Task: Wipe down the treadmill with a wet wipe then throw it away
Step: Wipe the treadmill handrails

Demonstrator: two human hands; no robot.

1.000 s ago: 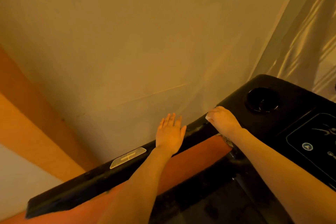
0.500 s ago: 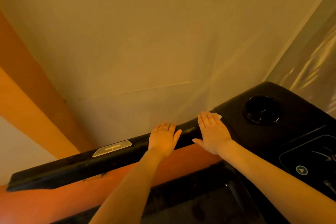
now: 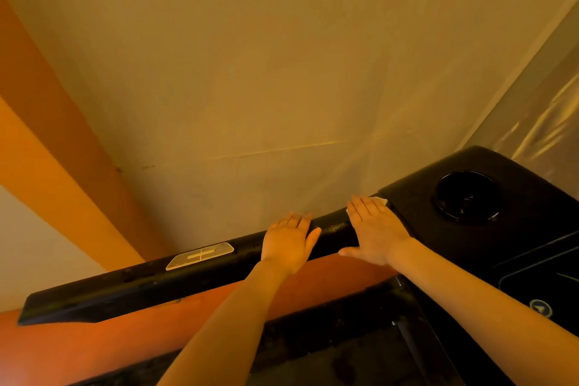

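Here the right hand (image 3: pixel 377 230) lies flat on the black handrail (image 3: pixel 131 288) of the treadmill (image 3: pixel 529 229), just where the rail meets the console, with its fingers (image 3: pixel 363 210) straight and close together and the thumb held out to the side. The wet wipe (image 3: pixel 383 200) is trapped under that palm; only a white corner shows past the fingertips and a sliver at the left edge. The left hand (image 3: pixel 289 243) rests flat on the rail just beside it, fingers straight and together, holding nothing. To wipe well, I judge the right palm should keep even pressure so the wipe does not bunch or slip out, and travel along the rail toward the metal sensor plate (image 3: pixel 200 255). The left hand would need to move aside first, since it sits in that path
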